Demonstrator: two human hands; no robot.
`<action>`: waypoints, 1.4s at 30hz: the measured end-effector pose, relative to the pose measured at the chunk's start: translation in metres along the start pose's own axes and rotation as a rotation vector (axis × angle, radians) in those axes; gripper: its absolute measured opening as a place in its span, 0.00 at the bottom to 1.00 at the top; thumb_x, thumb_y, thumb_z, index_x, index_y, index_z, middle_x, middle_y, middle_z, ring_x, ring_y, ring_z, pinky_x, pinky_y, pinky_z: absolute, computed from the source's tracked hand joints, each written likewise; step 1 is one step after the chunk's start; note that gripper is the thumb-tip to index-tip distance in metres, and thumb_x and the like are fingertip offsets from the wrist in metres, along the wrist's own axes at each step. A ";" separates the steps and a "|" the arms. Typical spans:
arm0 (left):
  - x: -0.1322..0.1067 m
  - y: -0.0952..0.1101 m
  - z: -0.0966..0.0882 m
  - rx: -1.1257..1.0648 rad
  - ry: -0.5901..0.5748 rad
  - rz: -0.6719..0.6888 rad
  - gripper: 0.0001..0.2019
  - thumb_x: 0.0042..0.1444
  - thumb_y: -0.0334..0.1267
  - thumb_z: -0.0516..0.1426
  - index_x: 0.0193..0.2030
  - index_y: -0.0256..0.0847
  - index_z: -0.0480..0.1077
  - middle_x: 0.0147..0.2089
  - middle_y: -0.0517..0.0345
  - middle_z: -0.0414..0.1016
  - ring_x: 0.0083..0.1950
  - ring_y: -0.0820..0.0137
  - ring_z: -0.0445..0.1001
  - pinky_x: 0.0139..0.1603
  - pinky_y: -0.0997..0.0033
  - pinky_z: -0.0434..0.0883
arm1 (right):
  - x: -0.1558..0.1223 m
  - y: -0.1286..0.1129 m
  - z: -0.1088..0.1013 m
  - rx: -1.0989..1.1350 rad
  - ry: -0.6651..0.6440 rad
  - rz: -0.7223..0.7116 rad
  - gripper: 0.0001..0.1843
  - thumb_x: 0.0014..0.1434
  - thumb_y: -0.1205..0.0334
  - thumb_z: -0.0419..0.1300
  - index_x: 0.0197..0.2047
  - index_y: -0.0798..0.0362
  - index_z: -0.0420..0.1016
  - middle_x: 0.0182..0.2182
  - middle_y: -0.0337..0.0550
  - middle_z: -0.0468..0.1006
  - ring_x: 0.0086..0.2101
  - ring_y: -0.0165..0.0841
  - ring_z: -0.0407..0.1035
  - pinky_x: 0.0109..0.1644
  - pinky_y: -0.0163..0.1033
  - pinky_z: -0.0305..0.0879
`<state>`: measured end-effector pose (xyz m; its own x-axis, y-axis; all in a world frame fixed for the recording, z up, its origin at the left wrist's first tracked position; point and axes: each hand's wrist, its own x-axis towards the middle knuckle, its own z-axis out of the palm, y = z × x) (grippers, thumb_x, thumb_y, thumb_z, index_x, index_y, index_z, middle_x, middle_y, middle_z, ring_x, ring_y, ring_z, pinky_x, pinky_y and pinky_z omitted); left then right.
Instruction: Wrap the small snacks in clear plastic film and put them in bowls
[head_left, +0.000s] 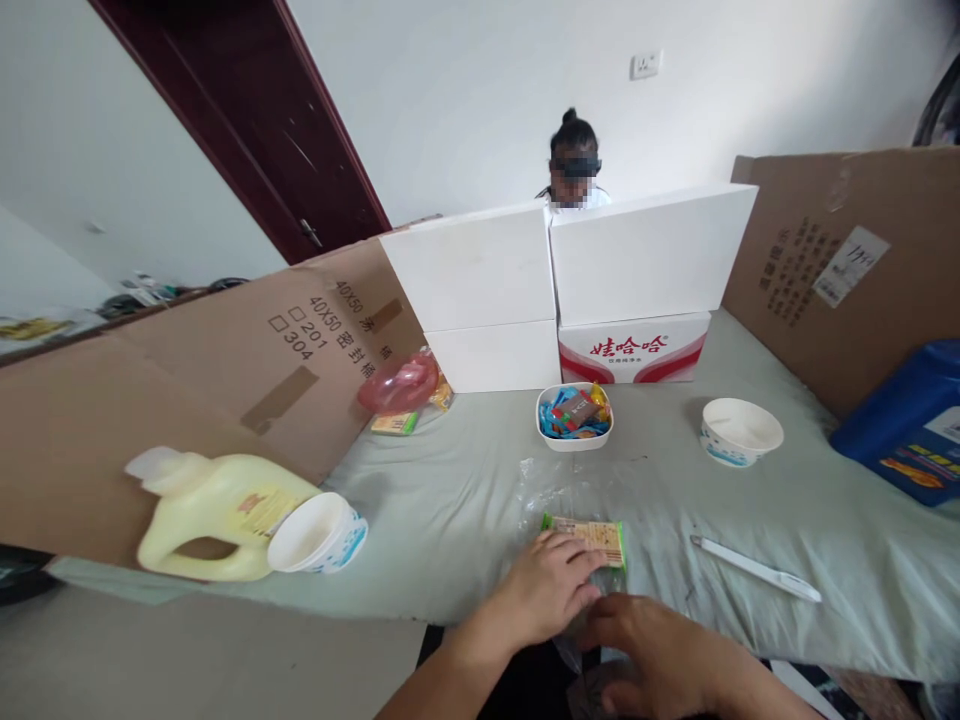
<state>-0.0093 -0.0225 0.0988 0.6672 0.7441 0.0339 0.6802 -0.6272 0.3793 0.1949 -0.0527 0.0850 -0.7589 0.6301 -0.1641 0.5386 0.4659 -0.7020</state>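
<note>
My left hand (551, 585) lies over a biscuit packet (600, 540) with green edges, its fingers stretched across the wrapper. Under and behind the packet spreads a clear plastic bag (551, 485), which also hangs over the table's front edge. At that edge is my right hand (637, 640), close to my left, with its fingers bent and the thumb apart from them. The loose plastic is beside its fingertips; I see no firm grip on it. Behind the bag stands a white bowl (574, 443) of wrapped sweets (577, 410).
A white pen-like tool (757, 570) and paper bowl (741, 430) are right, near a blue jug (900, 430). Left are stacked paper bowls (319, 535), a yellow bottle (225, 510) and a red bag (401, 385). White boxes (487, 270) wall the back; a person (574, 170) is behind.
</note>
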 end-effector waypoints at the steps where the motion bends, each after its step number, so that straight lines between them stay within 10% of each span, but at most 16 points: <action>1: -0.006 -0.002 0.000 0.062 -0.058 -0.140 0.17 0.61 0.40 0.56 0.57 0.47 0.68 0.52 0.52 0.76 0.52 0.58 0.74 0.55 0.56 0.69 | -0.002 0.004 0.003 0.016 -0.004 0.042 0.20 0.49 0.57 0.63 0.48 0.46 0.76 0.44 0.42 0.76 0.44 0.38 0.70 0.46 0.38 0.62; 6: -0.038 -0.016 -0.011 0.263 -0.260 -0.647 0.12 0.63 0.39 0.52 0.47 0.37 0.73 0.37 0.45 0.79 0.39 0.53 0.79 0.39 0.57 0.73 | -0.011 0.032 0.001 0.067 0.154 0.181 0.09 0.58 0.59 0.54 0.35 0.49 0.75 0.33 0.39 0.77 0.33 0.33 0.70 0.36 0.35 0.58; 10: -0.012 -0.014 -0.009 0.138 -0.038 -0.453 0.10 0.62 0.35 0.53 0.47 0.42 0.71 0.46 0.52 0.77 0.49 0.60 0.76 0.51 0.62 0.70 | 0.017 0.061 -0.011 0.100 0.485 0.235 0.18 0.65 0.52 0.45 0.32 0.49 0.71 0.28 0.41 0.76 0.31 0.34 0.69 0.35 0.37 0.59; 14: 0.026 -0.018 0.017 0.071 -0.043 -0.274 0.33 0.54 0.43 0.61 0.66 0.41 0.57 0.66 0.45 0.61 0.67 0.53 0.57 0.66 0.52 0.56 | 0.045 0.090 -0.006 0.096 0.700 0.340 0.19 0.64 0.50 0.43 0.33 0.49 0.70 0.27 0.42 0.76 0.30 0.36 0.70 0.36 0.39 0.62; 24: 0.018 -0.029 0.036 0.083 0.025 -0.179 0.25 0.42 0.41 0.69 0.48 0.43 0.69 0.50 0.53 0.70 0.55 0.56 0.65 0.57 0.55 0.64 | 0.045 0.097 0.016 -0.102 0.658 0.279 0.18 0.67 0.56 0.42 0.39 0.51 0.72 0.37 0.46 0.77 0.37 0.37 0.72 0.42 0.42 0.65; 34: 0.014 -0.037 0.029 0.092 -0.113 -0.158 0.38 0.36 0.45 0.73 0.57 0.50 0.66 0.50 0.54 0.71 0.52 0.55 0.68 0.54 0.52 0.66 | 0.049 0.097 0.016 -0.175 0.615 0.285 0.18 0.67 0.59 0.42 0.40 0.52 0.72 0.37 0.46 0.77 0.37 0.37 0.72 0.42 0.41 0.64; 42: -0.007 -0.038 0.043 0.193 -0.035 0.217 0.20 0.60 0.33 0.54 0.58 0.52 0.62 0.66 0.56 0.63 0.70 0.58 0.54 0.68 0.48 0.53 | 0.048 0.099 0.017 -0.174 0.637 0.249 0.16 0.67 0.61 0.43 0.39 0.51 0.72 0.36 0.44 0.77 0.37 0.36 0.72 0.42 0.39 0.63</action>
<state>-0.0266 -0.0139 0.0445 0.8114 0.5813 0.0614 0.5634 -0.8056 0.1832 0.2055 0.0130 -0.0042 -0.2721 0.9471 0.1700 0.7594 0.3199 -0.5665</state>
